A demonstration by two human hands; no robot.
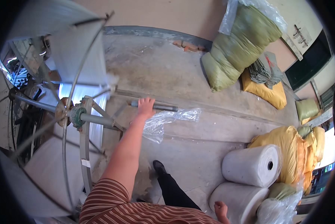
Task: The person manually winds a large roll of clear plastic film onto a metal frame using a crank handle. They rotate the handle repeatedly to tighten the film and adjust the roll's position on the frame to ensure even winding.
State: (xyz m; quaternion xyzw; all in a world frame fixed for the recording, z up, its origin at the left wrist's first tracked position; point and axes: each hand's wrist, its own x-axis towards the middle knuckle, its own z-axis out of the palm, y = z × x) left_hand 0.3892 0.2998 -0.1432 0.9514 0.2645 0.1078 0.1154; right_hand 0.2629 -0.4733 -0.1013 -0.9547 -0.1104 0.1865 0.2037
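My left arm stretches forward, and my left hand is closed over a short dark metal tube. The tube sticks out on both sides of the hand. Below and beside it lies crumpled clear plastic film on the concrete. My right hand hangs low at the right with its fingers curled and nothing visible in it. Behind that hand are two large white film rolls, one above the other. To the left of my arm stands a metal spoked wheel on a shaft, with white sheeting around it.
A metal post supports the shaft close to my left arm. Stuffed green sacks lean on the wall, beside a yellow sack with folded grey cloth on top. More yellow sacks stand at the right. Brick pieces lie by the wall.
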